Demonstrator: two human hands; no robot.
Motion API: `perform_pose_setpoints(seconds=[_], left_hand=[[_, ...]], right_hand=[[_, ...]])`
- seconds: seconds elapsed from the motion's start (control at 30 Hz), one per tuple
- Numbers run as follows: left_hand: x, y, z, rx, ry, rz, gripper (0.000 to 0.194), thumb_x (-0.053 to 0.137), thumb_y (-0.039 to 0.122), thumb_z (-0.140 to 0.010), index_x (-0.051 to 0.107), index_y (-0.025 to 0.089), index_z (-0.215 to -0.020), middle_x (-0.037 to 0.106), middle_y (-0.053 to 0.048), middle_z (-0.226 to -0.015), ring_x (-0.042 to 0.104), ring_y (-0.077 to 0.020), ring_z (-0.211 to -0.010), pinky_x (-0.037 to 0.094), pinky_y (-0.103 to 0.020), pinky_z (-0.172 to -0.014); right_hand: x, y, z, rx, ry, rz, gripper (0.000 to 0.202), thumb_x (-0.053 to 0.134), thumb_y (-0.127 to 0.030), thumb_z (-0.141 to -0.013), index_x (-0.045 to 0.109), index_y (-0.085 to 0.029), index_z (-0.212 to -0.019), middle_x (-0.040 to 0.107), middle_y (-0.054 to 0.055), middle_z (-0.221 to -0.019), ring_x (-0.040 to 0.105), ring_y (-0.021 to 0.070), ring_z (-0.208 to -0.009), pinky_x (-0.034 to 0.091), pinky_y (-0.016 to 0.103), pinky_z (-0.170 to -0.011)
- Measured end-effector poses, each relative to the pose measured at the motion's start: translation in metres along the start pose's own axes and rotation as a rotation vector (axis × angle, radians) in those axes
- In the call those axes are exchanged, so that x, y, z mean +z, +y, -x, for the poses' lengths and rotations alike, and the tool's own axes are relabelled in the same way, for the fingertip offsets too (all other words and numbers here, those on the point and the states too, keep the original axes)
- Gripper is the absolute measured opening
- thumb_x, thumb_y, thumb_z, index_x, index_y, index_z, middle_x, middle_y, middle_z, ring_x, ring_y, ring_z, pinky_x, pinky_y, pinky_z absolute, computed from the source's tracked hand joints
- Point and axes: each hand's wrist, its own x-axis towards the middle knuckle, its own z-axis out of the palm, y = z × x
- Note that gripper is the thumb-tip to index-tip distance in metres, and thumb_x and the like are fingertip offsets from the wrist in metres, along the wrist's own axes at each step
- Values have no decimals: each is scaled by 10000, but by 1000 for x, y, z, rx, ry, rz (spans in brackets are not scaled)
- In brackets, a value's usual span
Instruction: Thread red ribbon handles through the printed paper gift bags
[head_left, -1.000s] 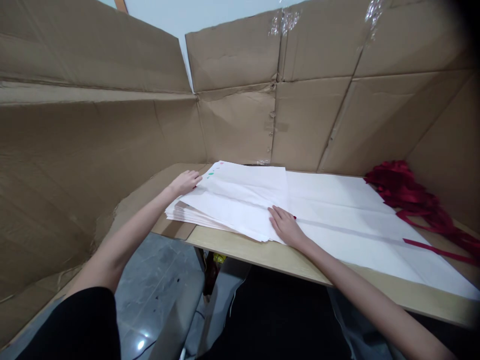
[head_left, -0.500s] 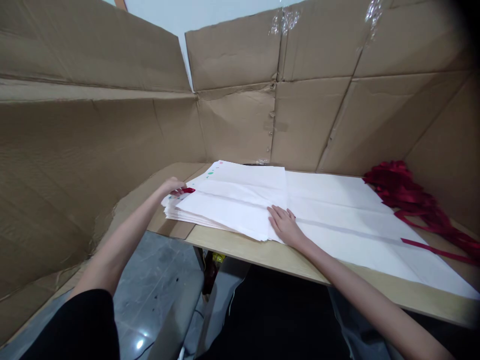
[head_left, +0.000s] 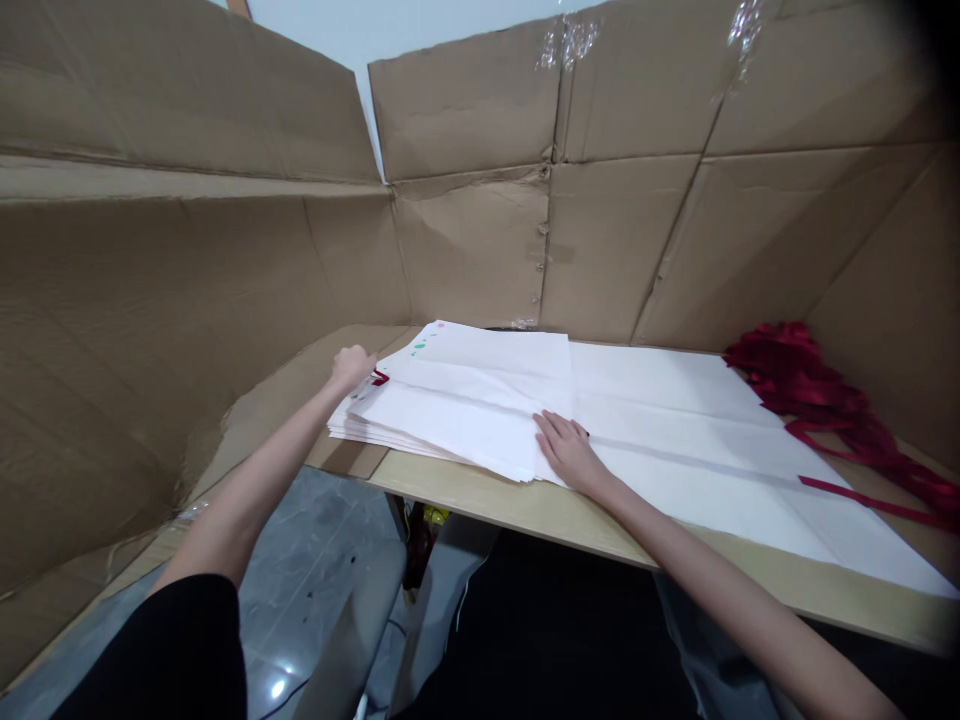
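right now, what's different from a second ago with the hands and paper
The left hand has shifted left at the edge of the white sheets, and a red strip now shows beside it; whether it is gripped is unclear. The right hand stays resting on the sheets.

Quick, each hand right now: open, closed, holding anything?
Left hand: closed, apparently on the short red ribbon.
Right hand: open, laid palm-down on the white paper.

Left hand [head_left: 352,364]: I have drawn it outward from the left edge of the white paper stack [head_left: 457,402]; fingers now curled.
Red ribbon piece [head_left: 382,379]: unseen there one second ago, then nearly straight, now sharply bent.
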Motion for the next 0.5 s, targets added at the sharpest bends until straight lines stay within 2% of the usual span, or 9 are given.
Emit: perform_pose_setpoints(seconds=[0.07,0.1,0.17,0.27,0.37,0.5], left_hand=[[1,6,4,-37,76,-15,481,480,430,-783,695,37,-957,656,-271,-962,601,-371,-965,461,-379,-736],[1,8,6,-42,78,3,432,492,392,-776,704,66,-966,659,-240,-1008,592,-356,-999,458,-363,-766],[2,10,8,32,3,60,349,511,277,-752,715,127,-992,675,-152,-1058,589,-303,-1034,449,-308,-810],[5,4,5,76,-90,105,425,544,139,-668,702,182,-1061,680,-56,-1093,596,-228,-1034,445,-234,-819],[8,-9,-2,90,-172,177,506,582,116,-613,679,198,-1102,683,-31,-1089,613,-197,-999,461,-214,-797],[10,-23,-8,203,-223,202,587,622,108,-572,649,189,-1153,698,-33,-1030,624,-212,-963,469,-255,-827]], right_hand=[[0,0,0,-4,4,-6,499,203,-331,-957,447,-159,-1357,438,130,-1403,393,240,-1289,279,455,-1055],[-1,0,0,-4,5,-9,499,204,-332,-956,449,-160,-1356,439,130,-1402,394,240,-1288,280,454,-1054],[-1,1,0,-2,1,-13,499,206,-333,-957,449,-157,-1356,433,128,-1407,392,240,-1289,280,453,-1055],[0,1,0,4,-15,-10,504,208,-335,-957,443,-141,-1359,424,129,-1413,386,241,-1293,275,455,-1059],[0,0,0,9,-12,-12,499,211,-333,-957,443,-150,-1360,424,128,-1413,386,241,-1294,272,461,-1060],[-3,3,-1,17,-36,-33,496,211,-349,-961,427,-173,-1372,408,122,-1427,367,233,-1311,256,477,-1067]])
